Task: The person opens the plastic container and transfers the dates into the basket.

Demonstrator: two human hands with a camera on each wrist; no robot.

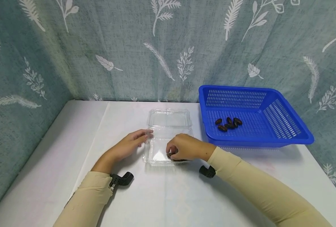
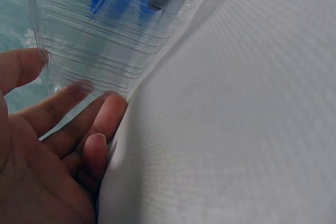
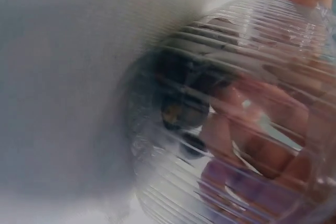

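Observation:
A clear plastic clamshell box lies with its lid folded back on the white table. My left hand touches the box's left side, fingers fairly straight; the left wrist view shows its fingertips against the ribbed clear wall. Inside the box, my right hand pinches a dark brown oval piece near the front wall. More dark pieces lie under that hand, partly hidden. Through the box wall, the right wrist view shows curled fingers beside dark pieces, blurred.
A blue perforated basket stands to the right of the box, with several dark oval pieces on the left part of its floor. A patterned green curtain hangs behind the table.

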